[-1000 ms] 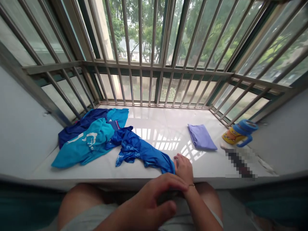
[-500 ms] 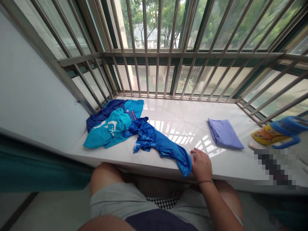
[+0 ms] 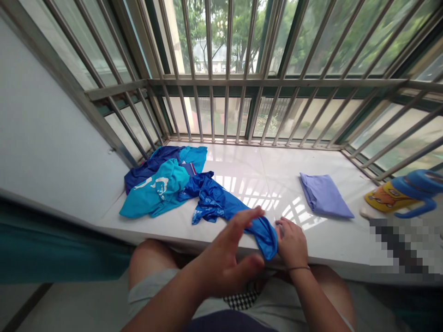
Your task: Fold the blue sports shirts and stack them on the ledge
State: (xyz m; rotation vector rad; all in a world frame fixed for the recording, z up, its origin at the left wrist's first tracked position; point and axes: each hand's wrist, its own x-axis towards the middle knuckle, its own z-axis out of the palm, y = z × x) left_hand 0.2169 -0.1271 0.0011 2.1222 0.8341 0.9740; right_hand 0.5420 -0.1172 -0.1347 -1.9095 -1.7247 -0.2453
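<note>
A shiny blue shirt (image 3: 242,210) stretches crumpled across the white sill, its near end bunched by the front edge. My right hand (image 3: 292,240) rests there with curled fingers, closed on the shirt's end; the fingertips are partly hidden. In front of the shirt, my left hand (image 3: 231,258) is raised, thumb and fingers apart, holding nothing. Left of the shirt's far end lies a heap with a turquoise garment (image 3: 155,189) bearing white lettering and a dark blue garment (image 3: 148,168). A folded lavender cloth (image 3: 325,196) lies to the right of my right hand.
A yellow and blue bottle (image 3: 398,191) lies tilted at the right end of the sill (image 3: 238,159), above a blurred-out patch (image 3: 398,244). Metal bars (image 3: 224,83) close off the windows behind. A teal curtain (image 3: 62,253) hangs at lower left.
My left arm has come up from the bottom edge, and the left hand now reaches open toward the shirt. My right hand stays at the shirt's end. The view has tilted slightly.
</note>
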